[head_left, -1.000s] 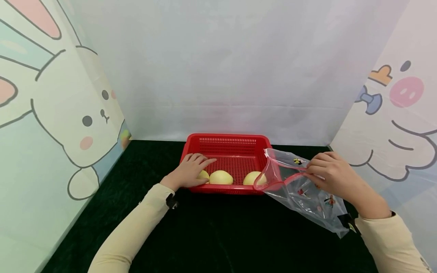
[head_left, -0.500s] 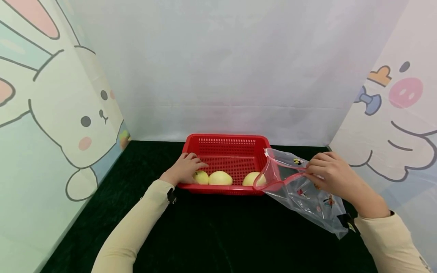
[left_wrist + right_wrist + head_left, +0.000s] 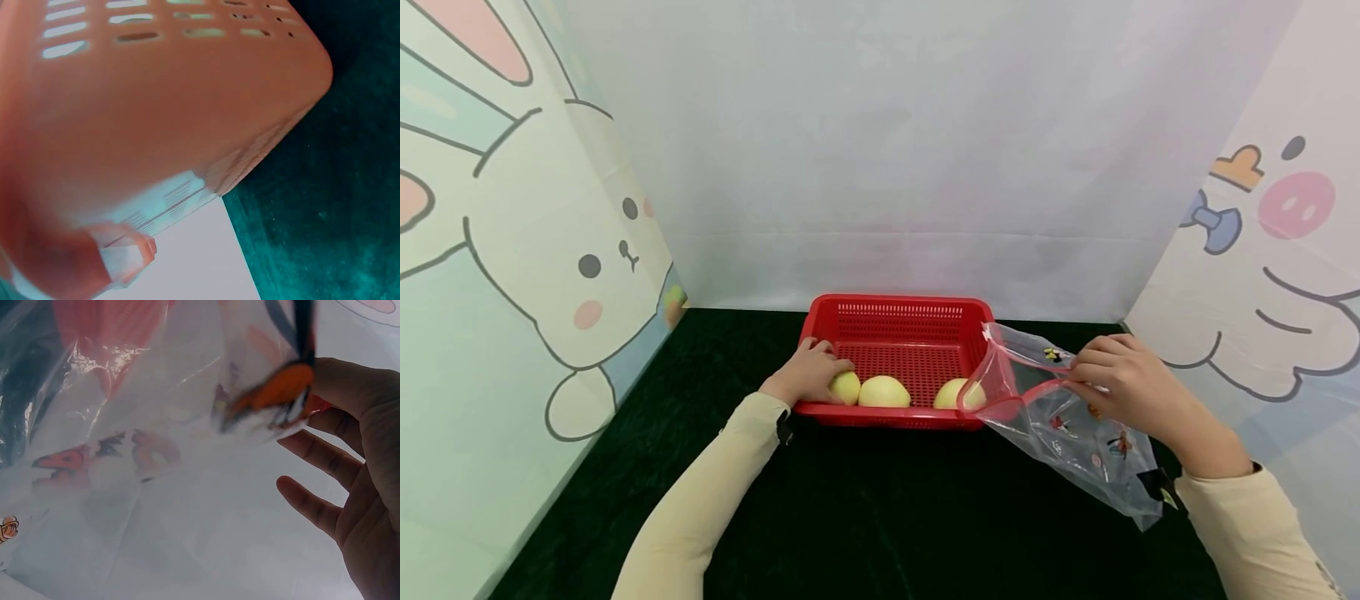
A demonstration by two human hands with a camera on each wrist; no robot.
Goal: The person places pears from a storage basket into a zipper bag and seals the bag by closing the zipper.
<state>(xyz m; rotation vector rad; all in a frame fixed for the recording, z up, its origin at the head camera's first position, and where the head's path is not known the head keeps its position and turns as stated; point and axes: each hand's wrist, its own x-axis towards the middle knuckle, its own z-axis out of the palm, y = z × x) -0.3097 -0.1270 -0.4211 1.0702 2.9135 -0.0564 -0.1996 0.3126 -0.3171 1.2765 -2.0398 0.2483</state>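
Note:
In the head view a red plastic basket (image 3: 906, 310) holds three visible pale yellow apples along its near side. My left hand (image 3: 805, 373) reaches over the basket's left end, fingers and thumb curled round the leftmost apple (image 3: 846, 387). Close beside that one lies the middle apple (image 3: 884, 392); farther right, the third apple (image 3: 953, 392) is partly behind the bag's mouth. A clear plastic bag (image 3: 1075, 446) with a pink-edged opening and printed figures hangs from my right hand (image 3: 1123, 383). In the right wrist view the thumb and index finger pinch the bag's edge while the other fingers stay apart.
Dark green cloth (image 3: 880, 508) covers the table. A pale curtain (image 3: 895, 167) stands behind, with a rabbit-print panel (image 3: 542, 275) on the left and a pig-print panel (image 3: 1285, 275) on the right. In the left wrist view the basket's slotted wall (image 3: 162, 100) fills most of the picture.
My left hand has drawn back toward the basket's left end, uncovering more of the leftmost apple, and its fingers have closed round that apple. The right hand and the bag have barely moved.

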